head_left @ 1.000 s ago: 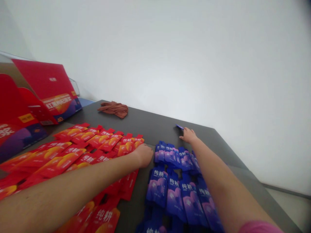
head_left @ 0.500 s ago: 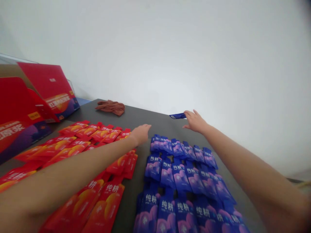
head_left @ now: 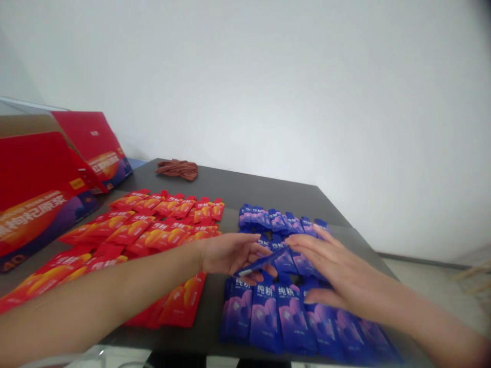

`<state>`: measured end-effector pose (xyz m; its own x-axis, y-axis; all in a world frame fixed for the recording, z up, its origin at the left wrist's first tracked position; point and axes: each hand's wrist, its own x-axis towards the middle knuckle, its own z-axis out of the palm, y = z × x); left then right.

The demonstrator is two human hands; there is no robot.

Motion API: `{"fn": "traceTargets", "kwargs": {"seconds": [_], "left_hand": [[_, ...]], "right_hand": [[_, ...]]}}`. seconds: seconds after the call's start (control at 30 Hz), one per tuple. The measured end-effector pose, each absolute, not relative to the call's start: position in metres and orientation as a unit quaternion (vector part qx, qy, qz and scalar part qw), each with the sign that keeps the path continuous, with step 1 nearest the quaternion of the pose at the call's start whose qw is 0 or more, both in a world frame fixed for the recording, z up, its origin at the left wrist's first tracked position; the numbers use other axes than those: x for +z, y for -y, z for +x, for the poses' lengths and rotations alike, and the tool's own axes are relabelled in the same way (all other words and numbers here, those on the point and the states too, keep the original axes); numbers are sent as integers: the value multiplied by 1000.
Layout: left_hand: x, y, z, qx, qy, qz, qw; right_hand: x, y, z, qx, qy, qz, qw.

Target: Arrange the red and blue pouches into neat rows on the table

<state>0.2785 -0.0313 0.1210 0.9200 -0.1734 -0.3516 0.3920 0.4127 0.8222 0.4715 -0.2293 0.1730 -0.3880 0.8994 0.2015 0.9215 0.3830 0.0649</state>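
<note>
A blue pouch [head_left: 258, 263] tilts above the rows, seen nearly edge-on. My left hand [head_left: 226, 255] is turned palm up, its fingers curled around the pouch's lower end. At the upper end, the fingertips of my right hand [head_left: 330, 266] come close to or touch the pouch; its fingers are stretched out with the thumb apart. Below both hands lie rows of blue pouches [head_left: 264, 317] with purple fruit prints, partly covered by the right hand. Red pouches [head_left: 164, 237] with orange fruit prints lie in rows to the left, partly hidden by my left forearm.
Two red printed cartons [head_left: 34, 189] stand at the left end of the dark grey table [head_left: 245, 179]. A crumpled brown cloth [head_left: 177, 169] lies near the back edge. A white wall [head_left: 268, 92] rises behind, and pale floor shows at right.
My right hand has brought the blue pouch from beyond the table's back edge down over the blue rows. My left hand has moved right and closed on it. The view tilts lower.
</note>
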Motion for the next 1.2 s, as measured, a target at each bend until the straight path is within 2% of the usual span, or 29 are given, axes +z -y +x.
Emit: {"fn": "traceTargets", "kwargs": {"seconds": [0.13, 0.27, 0.33, 0.43, 0.6, 0.7, 0.8, 0.93, 1.03, 1.2], "left_hand": [[128, 75, 256, -81, -158, 458, 871], [124, 97, 243, 62, -248, 474, 843], [115, 104, 238, 105, -297, 500, 807], [101, 115, 233, 112, -336, 496, 793], [83, 123, 233, 89, -320, 538, 774], [72, 117, 235, 96, -285, 641, 707], [62, 107, 236, 68, -317, 749, 577], [58, 99, 237, 5, -349, 837, 422], [60, 97, 238, -29, -349, 869, 350], [63, 96, 240, -70, -327, 908, 252]], "right_hand": [[158, 245, 458, -41, 811, -570, 126], [119, 258, 429, -42, 659, -673, 332], [90, 262, 405, 2, 560, -714, 421], [46, 262, 369, 172, 504, -716, 450], [0, 251, 341, 248, 427, -724, 482], [-10, 247, 346, 237, 409, -740, 480], [-12, 245, 349, 208, 403, -780, 431], [-4, 239, 341, 81, 421, -837, 340], [1, 234, 335, -2, 451, -847, 282], [-1, 230, 335, -67, 492, -840, 219]]}}
